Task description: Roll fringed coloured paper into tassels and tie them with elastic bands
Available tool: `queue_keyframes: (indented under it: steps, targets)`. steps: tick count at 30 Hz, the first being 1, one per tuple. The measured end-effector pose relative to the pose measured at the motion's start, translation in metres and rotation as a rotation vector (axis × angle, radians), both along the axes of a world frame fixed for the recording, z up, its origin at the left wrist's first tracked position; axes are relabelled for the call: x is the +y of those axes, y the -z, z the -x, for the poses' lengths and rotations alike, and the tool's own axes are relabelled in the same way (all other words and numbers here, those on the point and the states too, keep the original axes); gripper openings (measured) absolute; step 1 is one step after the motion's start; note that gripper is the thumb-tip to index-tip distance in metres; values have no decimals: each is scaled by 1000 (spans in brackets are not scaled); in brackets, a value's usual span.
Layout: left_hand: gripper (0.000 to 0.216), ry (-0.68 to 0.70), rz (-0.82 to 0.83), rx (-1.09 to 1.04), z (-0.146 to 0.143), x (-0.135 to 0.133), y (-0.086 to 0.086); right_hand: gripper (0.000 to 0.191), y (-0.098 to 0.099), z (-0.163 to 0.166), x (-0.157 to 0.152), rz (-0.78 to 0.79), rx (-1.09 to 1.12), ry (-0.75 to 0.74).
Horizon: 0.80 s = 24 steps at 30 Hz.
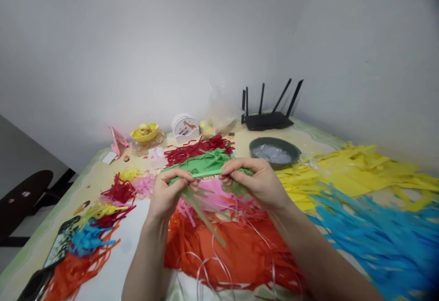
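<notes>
Between my two hands a green tissue-paper fringe [207,173] is stretched level, its cut strips hanging down below. My left hand [171,190] pinches one end between thumb and fingers. At the other end, my right hand [255,180] pinches the paper the same way. Just behind the hands lie more green fringe [214,156] and a pile of dark red fringe [202,147]. Under the hands are pink fringe [212,191] and orange tissue fringe [219,241]. Thin white ribbon [206,264] loops over the orange paper.
Yellow fringe [370,168] and blue fringe [380,223] spread at the right. A dark oval bowl [255,147] holds clear plastic. Behind it stands a black router [269,121]. Small tassels, including a blue one [89,240], lie left near a phone [61,241].
</notes>
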<state>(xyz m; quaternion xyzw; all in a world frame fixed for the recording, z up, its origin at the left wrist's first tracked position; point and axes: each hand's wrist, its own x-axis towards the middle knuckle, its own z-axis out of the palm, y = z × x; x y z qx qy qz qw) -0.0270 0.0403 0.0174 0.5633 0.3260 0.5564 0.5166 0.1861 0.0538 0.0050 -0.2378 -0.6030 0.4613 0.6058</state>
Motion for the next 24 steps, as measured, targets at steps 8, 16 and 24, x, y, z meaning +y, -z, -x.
queue_keyframes:
  steps: [8, 16, 24]
  targets:
    - [16, 16, -230, 685, 7, 1, -10, 24, 0, -3, -2, -533, -485, 171]
    - [15, -104, -471, 935, 1, 3, -3, 24, -5, -17, 0, -421, -592, 10]
    - [17, -439, -1180, 1095, -12, 9, 9, 48, 5, -13, 19, 186, -478, -312]
